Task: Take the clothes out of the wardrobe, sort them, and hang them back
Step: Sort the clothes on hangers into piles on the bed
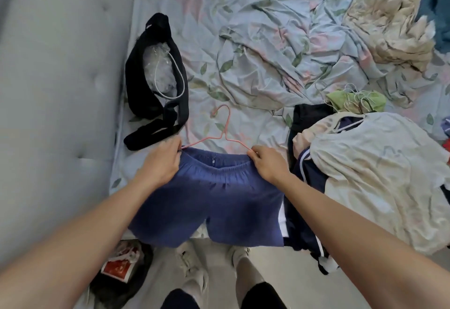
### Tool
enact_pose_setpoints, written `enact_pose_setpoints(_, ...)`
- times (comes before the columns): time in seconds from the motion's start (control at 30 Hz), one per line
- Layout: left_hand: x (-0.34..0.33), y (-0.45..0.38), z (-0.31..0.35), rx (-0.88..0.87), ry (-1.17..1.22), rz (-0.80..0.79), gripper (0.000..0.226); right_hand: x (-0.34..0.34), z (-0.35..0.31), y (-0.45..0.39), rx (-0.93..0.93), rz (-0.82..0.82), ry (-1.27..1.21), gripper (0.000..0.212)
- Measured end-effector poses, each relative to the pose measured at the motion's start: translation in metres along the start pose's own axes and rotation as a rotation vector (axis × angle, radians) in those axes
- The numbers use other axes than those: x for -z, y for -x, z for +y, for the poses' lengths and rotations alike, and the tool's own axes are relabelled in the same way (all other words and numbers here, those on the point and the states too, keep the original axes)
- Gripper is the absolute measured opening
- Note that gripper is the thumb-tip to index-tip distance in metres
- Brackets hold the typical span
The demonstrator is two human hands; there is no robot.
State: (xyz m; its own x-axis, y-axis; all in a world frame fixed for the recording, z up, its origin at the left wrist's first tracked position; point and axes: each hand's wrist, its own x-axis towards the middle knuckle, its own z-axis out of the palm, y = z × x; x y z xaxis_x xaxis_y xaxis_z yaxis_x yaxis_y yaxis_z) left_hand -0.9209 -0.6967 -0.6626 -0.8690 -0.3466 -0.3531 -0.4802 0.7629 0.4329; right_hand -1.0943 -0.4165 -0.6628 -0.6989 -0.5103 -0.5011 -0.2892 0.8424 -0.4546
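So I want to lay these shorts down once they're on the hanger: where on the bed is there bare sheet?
Bare sheet lies beyond the pink hanger, between the black garment on the left and the clothes pile on the right. The far middle is free but rumpled. The right side is crowded: green cloth with wire hangers, cream bedding.

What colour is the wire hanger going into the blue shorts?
Pink. The hanger shows best in the head view, its hook lying on the floral bedsheet.

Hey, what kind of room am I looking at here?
Most likely a bedroom: a bed with a rumpled floral sheet, a padded headboard, and clothes being put on a pink hanger.
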Motion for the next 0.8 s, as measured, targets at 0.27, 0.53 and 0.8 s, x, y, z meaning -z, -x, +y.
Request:
enact_pose_setpoints(0.27,-0.056,-0.06,-0.025,0.044,-0.172,0.025,0.023,-0.042,0.033,-0.086,-0.013,0.076,-0.105,0.024)
enact_pose_setpoints(0.53,-0.073,-0.061,0.043,0.022,-0.212,-0.189,0.054,-0.017,0.072,-0.054,-0.002,0.106,0.027,0.046)
enact_pose_setpoints(0.8,-0.083,-0.084,0.182,-0.127,-0.092,-0.14,0.048,0.055,0.151,-0.013,0.031,0.195,0.144,0.042)
